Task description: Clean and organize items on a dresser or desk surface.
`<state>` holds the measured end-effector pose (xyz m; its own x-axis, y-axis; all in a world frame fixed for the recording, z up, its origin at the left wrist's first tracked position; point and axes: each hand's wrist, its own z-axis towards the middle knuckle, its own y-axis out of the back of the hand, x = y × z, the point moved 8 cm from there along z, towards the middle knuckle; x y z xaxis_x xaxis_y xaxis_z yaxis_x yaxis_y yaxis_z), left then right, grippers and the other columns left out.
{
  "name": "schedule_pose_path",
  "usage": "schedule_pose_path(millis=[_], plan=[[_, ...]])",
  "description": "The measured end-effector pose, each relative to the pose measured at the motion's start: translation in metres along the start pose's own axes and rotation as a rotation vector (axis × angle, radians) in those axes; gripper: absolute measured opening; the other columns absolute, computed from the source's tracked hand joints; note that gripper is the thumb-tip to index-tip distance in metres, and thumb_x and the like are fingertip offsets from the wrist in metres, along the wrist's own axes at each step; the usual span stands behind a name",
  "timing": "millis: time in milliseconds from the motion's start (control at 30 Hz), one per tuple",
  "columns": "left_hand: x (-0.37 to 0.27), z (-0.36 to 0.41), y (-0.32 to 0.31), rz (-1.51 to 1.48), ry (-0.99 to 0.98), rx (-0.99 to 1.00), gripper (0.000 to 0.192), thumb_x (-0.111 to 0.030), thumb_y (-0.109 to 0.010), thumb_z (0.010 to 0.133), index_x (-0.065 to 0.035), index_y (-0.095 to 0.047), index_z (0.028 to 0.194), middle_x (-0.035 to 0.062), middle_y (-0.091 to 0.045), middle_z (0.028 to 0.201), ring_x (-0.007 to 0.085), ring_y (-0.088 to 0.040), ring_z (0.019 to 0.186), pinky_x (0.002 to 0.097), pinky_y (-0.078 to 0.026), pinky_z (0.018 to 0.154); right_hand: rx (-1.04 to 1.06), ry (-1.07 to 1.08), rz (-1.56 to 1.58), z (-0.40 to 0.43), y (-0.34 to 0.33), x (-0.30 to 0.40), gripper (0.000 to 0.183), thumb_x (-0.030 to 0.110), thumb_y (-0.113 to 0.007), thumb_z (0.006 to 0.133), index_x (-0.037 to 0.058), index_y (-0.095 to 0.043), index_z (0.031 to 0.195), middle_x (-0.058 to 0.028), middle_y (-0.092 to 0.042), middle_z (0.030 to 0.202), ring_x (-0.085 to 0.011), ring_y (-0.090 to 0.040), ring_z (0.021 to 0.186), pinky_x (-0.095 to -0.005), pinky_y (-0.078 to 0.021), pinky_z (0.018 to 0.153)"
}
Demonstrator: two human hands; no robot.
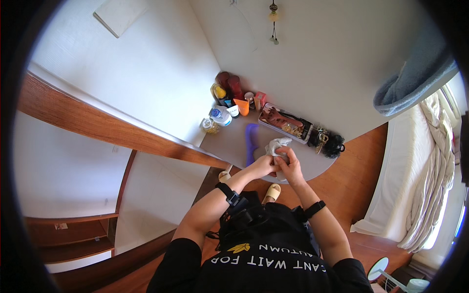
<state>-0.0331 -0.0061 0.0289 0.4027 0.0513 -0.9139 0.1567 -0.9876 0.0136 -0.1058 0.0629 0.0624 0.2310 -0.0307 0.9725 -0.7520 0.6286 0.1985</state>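
My left hand and my right hand meet above the front of a small grey shelf with a rounded edge. Between them is a crumpled whitish cloth or wipe, which both grip. Part of it hangs below my fingers. Whether something is wrapped inside cannot be seen. Just left of the cloth lies a purple comb, apart from my fingers. Beyond my hands sits a clear plastic tray of hair accessories. A claw clip and a fluffy black scrunchie lie at its right end.
In the corner stand a blue-capped bottle, an orange tube, dark red bottles and a small jar. White walls border the shelf. A blue towel hangs at right, near a bed. A wooden beam runs along the left.
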Motion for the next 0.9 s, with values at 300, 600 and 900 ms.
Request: schedule_pose_path(millis=[300,600,900], plan=[[-0.008,0.002,0.015,0.208,-0.144,-0.215,0.040,-0.023,-0.067,0.083,0.0037,-0.052,0.109,0.0106,-0.064,0.090,0.0158,-0.063,0.082,0.0299,-0.050,0.068,-0.036,-0.226,0.171,0.003,0.005,-0.021,0.035,0.023,-0.063,0.087,0.0036,-0.055,0.114,-0.0071,-0.060,0.097,-0.0133,-0.055,0.089,-0.0279,-0.0445,0.079],[-0.029,0.002,0.038,-0.190,-0.185,-0.232,0.045,-0.019,-0.070,0.081,-0.0006,-0.049,0.115,0.0078,-0.060,0.104,0.0152,-0.059,0.097,0.0285,-0.049,0.083,-0.132,-0.537,0.840,-0.022,0.005,-0.066,0.030,0.024,-0.054,0.093,0.0068,-0.051,0.118,-0.0014,-0.060,0.100,-0.0103,-0.056,0.089,-0.0248,-0.0461,0.076],[-0.053,-0.014,0.035,0.090,-0.453,-0.179,0.060,-0.015,-0.077,0.072,-0.0041,-0.048,0.123,0.0113,-0.059,0.114,0.0201,-0.059,0.103,0.0314,-0.048,0.084,-0.006,-0.540,0.658,-0.010,0.021,-0.061,0.039,0.030,-0.055,0.092,-0.0030,-0.053,0.113,-0.0053,-0.060,0.099,-0.0107,-0.056,0.087,-0.0256,-0.0467,0.077]])
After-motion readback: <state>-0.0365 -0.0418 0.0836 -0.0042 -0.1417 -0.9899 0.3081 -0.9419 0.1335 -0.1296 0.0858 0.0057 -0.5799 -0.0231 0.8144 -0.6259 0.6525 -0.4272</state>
